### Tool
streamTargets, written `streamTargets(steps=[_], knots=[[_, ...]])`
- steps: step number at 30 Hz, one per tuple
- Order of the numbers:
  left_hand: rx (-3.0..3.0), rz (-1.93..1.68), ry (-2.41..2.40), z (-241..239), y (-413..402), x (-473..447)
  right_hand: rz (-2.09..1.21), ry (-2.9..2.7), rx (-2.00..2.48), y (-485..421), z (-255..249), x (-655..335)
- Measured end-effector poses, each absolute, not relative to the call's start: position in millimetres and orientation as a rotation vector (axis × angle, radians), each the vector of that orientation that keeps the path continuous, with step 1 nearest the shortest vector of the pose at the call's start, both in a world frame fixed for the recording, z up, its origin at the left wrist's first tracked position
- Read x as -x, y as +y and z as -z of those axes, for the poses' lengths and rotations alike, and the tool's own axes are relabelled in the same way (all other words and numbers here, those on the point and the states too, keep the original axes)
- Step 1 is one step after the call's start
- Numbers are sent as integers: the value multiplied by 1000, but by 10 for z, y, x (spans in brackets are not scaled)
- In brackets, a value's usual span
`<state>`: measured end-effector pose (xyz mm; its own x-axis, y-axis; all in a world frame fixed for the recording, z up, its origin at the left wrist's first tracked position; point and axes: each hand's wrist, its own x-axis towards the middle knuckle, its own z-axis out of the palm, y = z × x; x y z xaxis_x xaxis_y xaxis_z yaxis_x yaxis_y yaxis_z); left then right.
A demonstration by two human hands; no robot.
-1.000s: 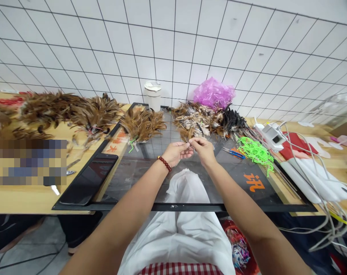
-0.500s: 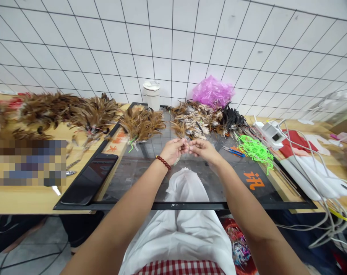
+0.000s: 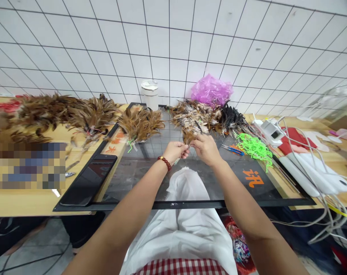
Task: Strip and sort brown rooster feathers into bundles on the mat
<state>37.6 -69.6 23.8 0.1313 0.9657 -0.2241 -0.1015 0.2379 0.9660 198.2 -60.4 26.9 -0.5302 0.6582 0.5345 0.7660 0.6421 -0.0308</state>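
My left hand [image 3: 175,151], with a red bead bracelet on the wrist, and my right hand [image 3: 206,149] meet above the glass panel [image 3: 150,179]. Both pinch a small bunch of brown feathers [image 3: 188,138] between their fingertips. Just behind the hands lies a mixed pile of pale and brown feathers [image 3: 194,117]. A brown feather bundle [image 3: 140,124] with a green tie lies to the left of it.
A white cup [image 3: 149,93] stands by the tiled wall, a pink plastic bag [image 3: 211,91] to its right. Blue scissors [image 3: 232,150], green ties [image 3: 255,149], black feathers [image 3: 232,119], a white device with cables [image 3: 272,131]. A phone [image 3: 89,179] lies left; more brown feathers [image 3: 55,112].
My hands rose a little towards the mixed pile and closed tighter together; the small feather bunch now stands between the fingertips. The view has shifted slightly.
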Motion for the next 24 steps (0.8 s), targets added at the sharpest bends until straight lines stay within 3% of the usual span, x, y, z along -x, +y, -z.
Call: streamTargets(steps=[4, 8, 11, 14, 16, 24], knots=[[-1065, -949, 1126, -245, -706, -379, 213, -2345, 1059, -584, -257, -1978], [-991, -985, 970, -237, -696, -351, -119, -1991, 1213, -521, -235, -1959], [-869, -950, 751, -251, -701, -317, -806, -1735, 1245, -496, -219, -1954], [-750, -856, 625, -280, -714, -289, -1607, -1518, 947, -521, -217, -1958], [-653, -805, 599, -299, -719, -278, -1856, -1376, 764, -548, -229, -1964], [-502, -630, 574, -283, -703, -297, -1924, -1220, 719, -561, -268, -1971]])
